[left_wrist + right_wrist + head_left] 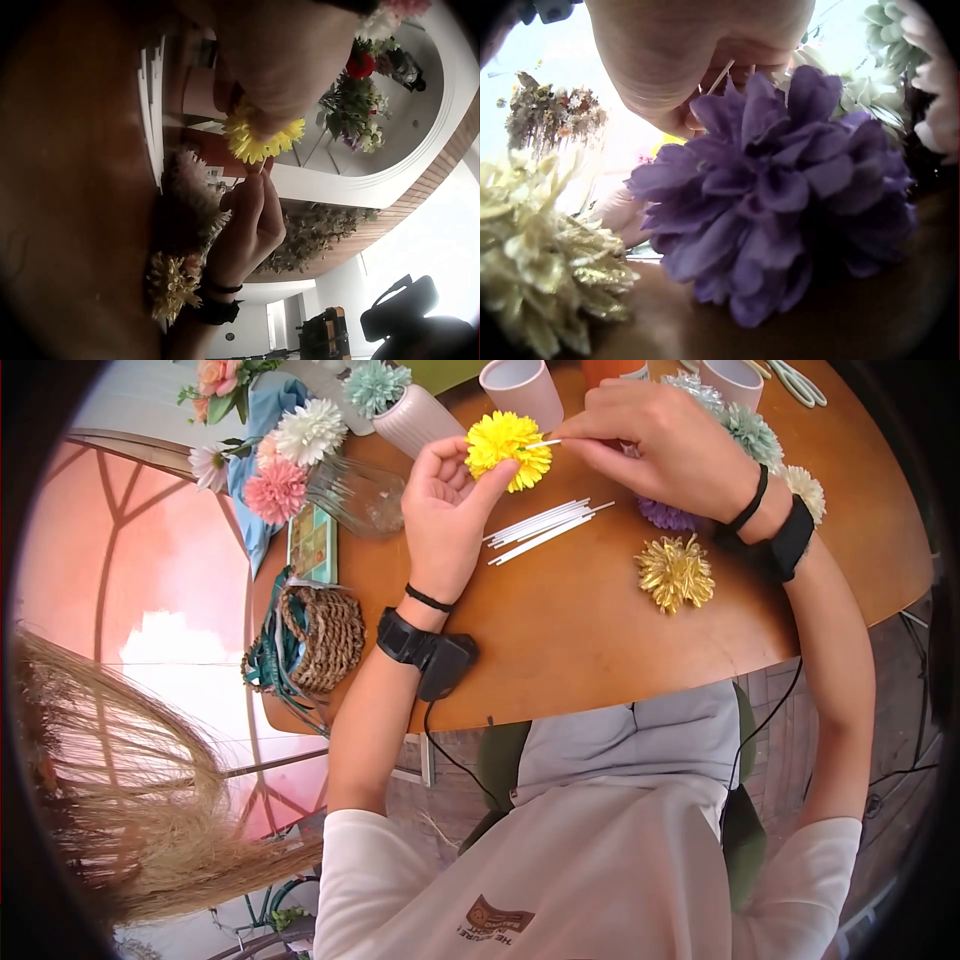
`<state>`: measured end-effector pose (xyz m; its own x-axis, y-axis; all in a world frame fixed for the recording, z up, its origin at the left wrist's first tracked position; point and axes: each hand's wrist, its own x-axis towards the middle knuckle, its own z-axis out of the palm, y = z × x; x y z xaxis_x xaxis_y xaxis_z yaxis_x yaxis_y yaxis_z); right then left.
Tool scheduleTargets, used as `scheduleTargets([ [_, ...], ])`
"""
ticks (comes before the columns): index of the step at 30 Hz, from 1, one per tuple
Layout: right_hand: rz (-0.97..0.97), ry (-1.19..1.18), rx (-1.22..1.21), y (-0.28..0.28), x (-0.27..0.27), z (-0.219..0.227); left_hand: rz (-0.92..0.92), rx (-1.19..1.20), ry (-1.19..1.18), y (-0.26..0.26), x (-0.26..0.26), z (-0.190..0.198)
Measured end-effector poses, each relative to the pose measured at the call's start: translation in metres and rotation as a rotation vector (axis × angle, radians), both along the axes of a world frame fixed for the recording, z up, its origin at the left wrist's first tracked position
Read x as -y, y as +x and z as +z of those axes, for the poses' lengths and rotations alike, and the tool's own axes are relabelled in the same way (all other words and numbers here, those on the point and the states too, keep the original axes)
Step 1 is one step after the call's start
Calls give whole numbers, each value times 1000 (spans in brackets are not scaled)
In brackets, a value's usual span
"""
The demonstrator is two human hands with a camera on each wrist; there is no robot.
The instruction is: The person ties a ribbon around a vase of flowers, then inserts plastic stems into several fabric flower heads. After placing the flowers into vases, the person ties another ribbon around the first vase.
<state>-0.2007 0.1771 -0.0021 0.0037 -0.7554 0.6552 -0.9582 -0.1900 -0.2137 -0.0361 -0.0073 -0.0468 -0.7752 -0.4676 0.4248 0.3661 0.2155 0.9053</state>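
Note:
A yellow flower (503,448) is held up over the table by my left hand (447,510), its thumb and fingers pinching the bloom. My right hand (665,445) pinches a thin white stick (545,443) whose tip meets the flower's right side. The left wrist view shows the yellow flower (259,139) between the left hand (281,56) and the right hand (251,217). Below the hands lies a bundle of white sticks (545,528). In the right wrist view a purple flower (769,180) hides much of the right hand (697,60).
A gold flower (676,573) lies on the table (600,650) right of the sticks. A ribbed white vase (418,422), a pink cup (522,395) and a clear glass vase (362,498) stand behind. The woven basket (325,638) is at the left edge. More flowers (752,435) are beyond the right wrist.

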Motion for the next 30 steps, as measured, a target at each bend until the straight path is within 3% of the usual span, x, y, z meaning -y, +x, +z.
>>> scheduleTargets([
  [12,38,-80,-60,-5,3,-6,3,9,-48,-1,2,-3],
  [30,-6,8,-10,0,-1,-2,1,36,-9,1,-1,-1],
])
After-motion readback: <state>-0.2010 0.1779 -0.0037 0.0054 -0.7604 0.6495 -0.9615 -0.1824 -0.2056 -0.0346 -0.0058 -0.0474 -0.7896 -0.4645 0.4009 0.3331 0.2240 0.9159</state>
